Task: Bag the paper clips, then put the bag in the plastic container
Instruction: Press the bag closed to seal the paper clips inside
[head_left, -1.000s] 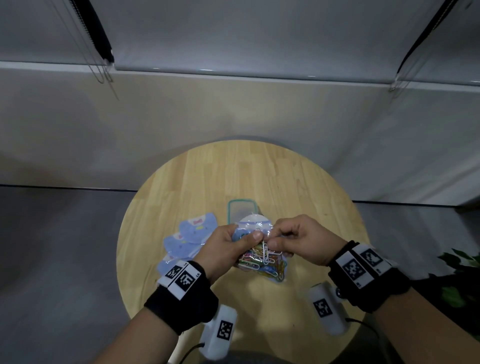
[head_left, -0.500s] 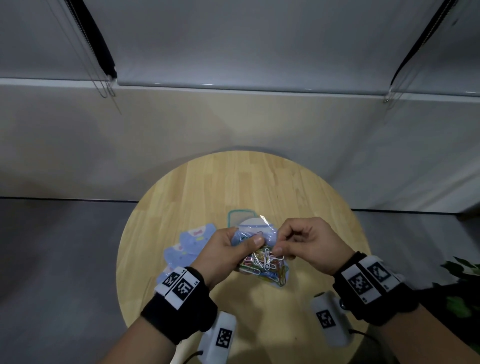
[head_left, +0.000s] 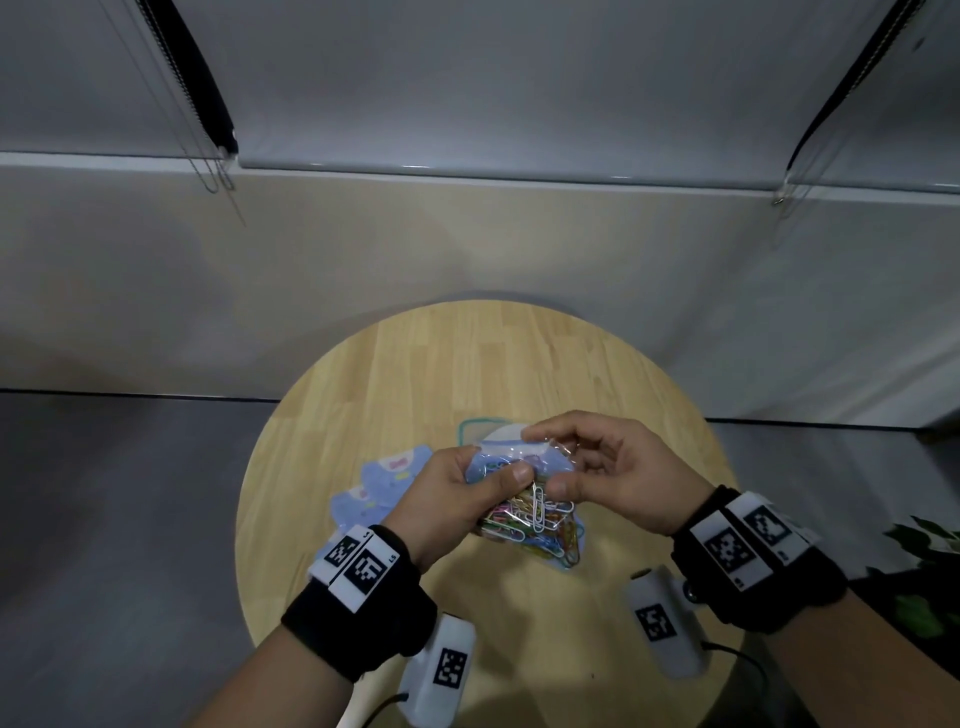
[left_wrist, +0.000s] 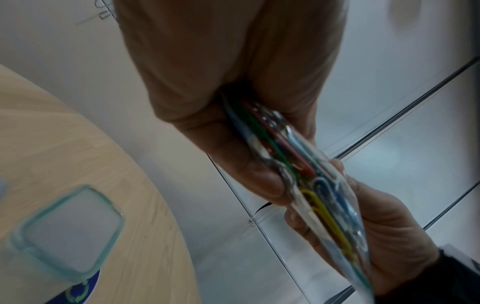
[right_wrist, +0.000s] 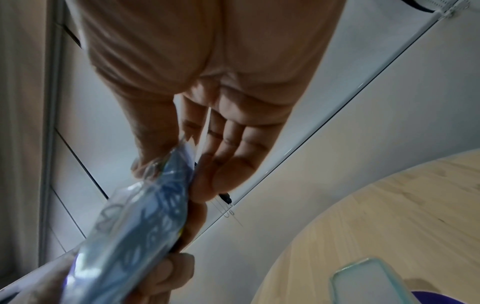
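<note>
A clear bag with blue print (head_left: 514, 457) is filled with coloured paper clips (head_left: 535, 519) and hangs just above the round wooden table (head_left: 467, 364). My left hand (head_left: 511, 475) grips the bag's left side, thumb on the front; in the left wrist view the clips (left_wrist: 298, 164) show edge-on between thumb and fingers. My right hand (head_left: 558, 462) pinches the bag's top right edge, and the right wrist view shows the bag (right_wrist: 135, 226) between its thumb and fingers. The plastic container (head_left: 478, 428), clear with a teal rim, lies on the table behind the bag, mostly hidden.
Several spare blue printed bags (head_left: 379, 488) lie on the table left of my left hand. The container also appears low in the wrist views (left_wrist: 67, 232) (right_wrist: 376, 283). A plant (head_left: 924, 571) stands off the table's right edge; a wall rises close behind.
My right hand has shifted from beside the left thumb to the bag's upper right edge, its fingers spread wider. Both hands and the bag sit slightly higher over the table.
</note>
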